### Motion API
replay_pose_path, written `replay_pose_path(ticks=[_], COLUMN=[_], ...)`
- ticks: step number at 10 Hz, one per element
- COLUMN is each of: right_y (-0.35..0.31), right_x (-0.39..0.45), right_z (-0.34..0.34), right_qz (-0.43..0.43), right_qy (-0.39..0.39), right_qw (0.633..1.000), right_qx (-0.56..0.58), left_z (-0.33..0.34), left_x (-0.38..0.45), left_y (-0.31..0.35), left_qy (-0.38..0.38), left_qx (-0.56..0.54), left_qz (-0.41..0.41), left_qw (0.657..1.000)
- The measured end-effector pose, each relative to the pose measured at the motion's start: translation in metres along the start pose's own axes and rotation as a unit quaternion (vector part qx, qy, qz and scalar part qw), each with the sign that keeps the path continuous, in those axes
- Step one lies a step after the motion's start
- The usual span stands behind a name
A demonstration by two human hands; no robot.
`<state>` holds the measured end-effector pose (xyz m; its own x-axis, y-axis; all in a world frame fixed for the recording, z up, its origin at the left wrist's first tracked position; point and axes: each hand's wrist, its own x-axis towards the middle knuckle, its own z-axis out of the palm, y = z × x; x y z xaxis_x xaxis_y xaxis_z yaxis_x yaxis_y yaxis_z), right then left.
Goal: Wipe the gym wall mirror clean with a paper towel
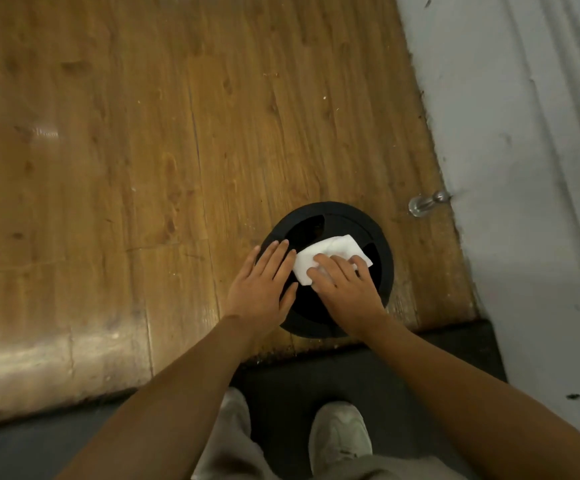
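A folded white paper towel (pixel 333 252) lies on the lid of a round black bin (pixel 383 268) that stands on the wooden floor. My right hand (pixel 344 289) holds the towel against the lid, its fingers bent over the towel's near edge. My left hand (pixel 264 285) rests flat on the left side of the lid with straight fingers, right beside the towel. No mirror is in view.
A white wall or door panel (pixel 524 168) runs down the right side, with a metal door stop (pixel 427 202) sticking out near the bin. A dark mat (pixel 281 375) lies under my feet; one pale shoe (pixel 340 434) shows. Wooden floor (pixel 108 168) spreads to the left.
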<state>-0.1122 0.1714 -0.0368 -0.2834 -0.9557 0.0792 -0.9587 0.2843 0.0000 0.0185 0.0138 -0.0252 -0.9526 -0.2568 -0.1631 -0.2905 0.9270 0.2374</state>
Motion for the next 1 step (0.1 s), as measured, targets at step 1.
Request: replay_pose_path(ticks=[1], right_y=[-0.0058], right_x=[0.0010], right_z=[-0.0372], right_qz=[0.026], right_qy=[-0.006], right_qw=[0.999], right_qx=[0.029], left_z=[-0.0242], left_x=[-0.0135], left_y=[0.0109], left_qy=[0.019], left_qx=[-0.025], left_qz=[-0.021], left_qw=[0.999])
